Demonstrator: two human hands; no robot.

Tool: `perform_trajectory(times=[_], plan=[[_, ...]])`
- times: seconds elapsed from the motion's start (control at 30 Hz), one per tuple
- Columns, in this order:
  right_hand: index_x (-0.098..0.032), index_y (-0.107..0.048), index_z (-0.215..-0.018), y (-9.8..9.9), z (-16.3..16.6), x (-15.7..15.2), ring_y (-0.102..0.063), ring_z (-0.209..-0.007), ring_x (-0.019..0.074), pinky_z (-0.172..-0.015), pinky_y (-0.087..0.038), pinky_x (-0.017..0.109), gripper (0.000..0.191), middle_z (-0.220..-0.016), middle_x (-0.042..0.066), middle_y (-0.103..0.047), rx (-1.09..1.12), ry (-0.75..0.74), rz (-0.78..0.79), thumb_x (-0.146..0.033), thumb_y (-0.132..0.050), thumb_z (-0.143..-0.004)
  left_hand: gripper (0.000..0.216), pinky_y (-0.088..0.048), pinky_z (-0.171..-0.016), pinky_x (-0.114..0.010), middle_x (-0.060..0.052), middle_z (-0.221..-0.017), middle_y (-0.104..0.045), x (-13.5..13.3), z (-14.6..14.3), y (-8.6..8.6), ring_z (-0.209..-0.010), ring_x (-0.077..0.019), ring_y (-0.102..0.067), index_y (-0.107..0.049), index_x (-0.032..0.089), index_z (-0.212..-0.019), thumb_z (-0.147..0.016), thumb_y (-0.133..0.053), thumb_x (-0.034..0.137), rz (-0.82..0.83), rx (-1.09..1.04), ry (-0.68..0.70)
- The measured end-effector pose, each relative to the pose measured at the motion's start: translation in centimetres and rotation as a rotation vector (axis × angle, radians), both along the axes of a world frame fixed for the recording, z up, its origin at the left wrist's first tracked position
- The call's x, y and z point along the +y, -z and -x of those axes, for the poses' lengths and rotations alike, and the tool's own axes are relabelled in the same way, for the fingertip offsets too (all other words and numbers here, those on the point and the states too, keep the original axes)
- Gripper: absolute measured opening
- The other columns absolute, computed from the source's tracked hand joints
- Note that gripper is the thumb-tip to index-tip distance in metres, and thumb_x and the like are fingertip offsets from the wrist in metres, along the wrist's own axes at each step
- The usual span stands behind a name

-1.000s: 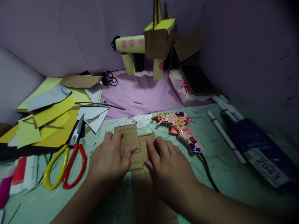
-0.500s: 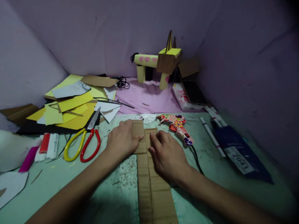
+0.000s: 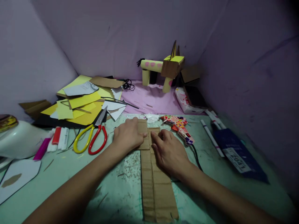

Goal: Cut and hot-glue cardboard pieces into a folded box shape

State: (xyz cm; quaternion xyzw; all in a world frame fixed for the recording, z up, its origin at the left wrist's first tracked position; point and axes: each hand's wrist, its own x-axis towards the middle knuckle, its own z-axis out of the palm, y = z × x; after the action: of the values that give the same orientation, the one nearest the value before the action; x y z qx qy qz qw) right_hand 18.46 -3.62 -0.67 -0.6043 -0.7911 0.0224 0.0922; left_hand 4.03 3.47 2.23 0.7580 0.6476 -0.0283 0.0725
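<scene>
A long strip of brown corrugated cardboard lies on the green table, running away from me, with a lengthwise seam down it. My left hand lies flat on its far left part, fingers out and thumb along the seam. My right hand presses flat on the right part beside it, fingers slightly bent. Neither hand grips anything. A flowered glue gun lies just right of my right hand, its black cord trailing toward me.
Yellow-and-red scissors lie left of my left hand. Yellow and white paper scraps are piled beyond them. A cardboard animal model stands at the back. White sticks, a dark blue packet and a tissue pack lie at right.
The camera has pulled back and tilted, so more of the cardboard strip and table shows. Both hands stay pressed on the far end of the cardboard.
</scene>
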Motion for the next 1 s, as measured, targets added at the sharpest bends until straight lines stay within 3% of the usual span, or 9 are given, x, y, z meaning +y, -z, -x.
perform_trajectory(times=[0.13,0.3,0.5,0.7,0.83,1.0], plan=[[-0.015,-0.058,-0.113,0.0,-0.4,0.3,-0.049,-0.093,0.0252,-0.079,-0.042,0.035,0.028,-0.104,0.014,-0.053,0.072,-0.022,-0.049,-0.022,-0.045,-0.089,0.051,-0.049,-0.072,-0.042,-0.013,-0.107,-0.062,-0.1,0.0,-0.2,-0.094,-0.0331,-0.063,-0.048,0.022,-0.113,-0.074,-0.054,0.055,0.005,0.005,0.012],[-0.013,-0.061,-0.11,-0.2,-1.6,1.7,-0.054,-0.093,0.0199,-0.078,-0.044,0.029,0.031,-0.107,0.012,-0.057,0.174,-0.059,0.038,-0.01,-0.04,-0.087,0.051,-0.049,-0.071,-0.04,-0.015,-0.107,-0.063,0.1,-0.1,-0.6,-0.092,-0.0324,-0.064,-0.048,0.021,-0.114,-0.075,-0.053,0.053,0.016,0.01,0.049],[-0.016,-0.059,-0.118,-0.1,-1.1,1.7,-0.053,-0.097,0.0237,-0.075,-0.044,0.031,0.039,-0.113,0.013,-0.057,0.046,-0.065,0.001,-0.011,-0.049,-0.08,0.043,-0.047,-0.074,-0.04,-0.012,-0.097,-0.069,0.6,0.2,-1.3,-0.092,-0.0323,-0.064,-0.055,0.022,-0.108,-0.076,-0.054,0.05,0.028,0.037,0.158],[-0.014,-0.058,-0.118,0.0,-0.6,1.3,-0.051,-0.096,0.025,-0.074,-0.045,0.031,0.044,-0.115,0.013,-0.058,-0.033,-0.051,-0.006,-0.008,-0.051,-0.075,0.04,-0.046,-0.075,-0.04,-0.013,-0.101,-0.068,0.7,0.9,-1.0,-0.092,-0.0311,-0.063,-0.057,0.022,-0.11,-0.088,-0.034,0.046,-0.008,0.087,0.223],[-0.014,-0.058,-0.118,0.1,-0.7,1.4,-0.051,-0.096,0.0255,-0.072,-0.045,0.031,0.045,-0.115,0.014,-0.057,-0.025,-0.049,-0.02,-0.009,-0.051,-0.074,0.053,-0.046,-0.077,-0.039,-0.014,-0.102,-0.069,2.6,0.3,-0.9,-0.097,-0.0319,-0.062,-0.058,0.02,-0.112,-0.08,-0.041,0.059,0.055,0.138,0.166],[-0.015,-0.059,-0.115,0.0,-0.6,1.5,-0.052,-0.095,0.0256,-0.068,-0.045,0.03,0.045,-0.113,0.013,-0.058,-0.021,-0.052,-0.011,-0.011,-0.051,-0.072,0.063,-0.049,-0.074,-0.037,-0.015,-0.1,-0.071,5.3,-0.8,-1.2,-0.092,-0.033,-0.065,-0.069,0.02,-0.098,-0.062,-0.051,0.069,0.202,0.213,0.113]])
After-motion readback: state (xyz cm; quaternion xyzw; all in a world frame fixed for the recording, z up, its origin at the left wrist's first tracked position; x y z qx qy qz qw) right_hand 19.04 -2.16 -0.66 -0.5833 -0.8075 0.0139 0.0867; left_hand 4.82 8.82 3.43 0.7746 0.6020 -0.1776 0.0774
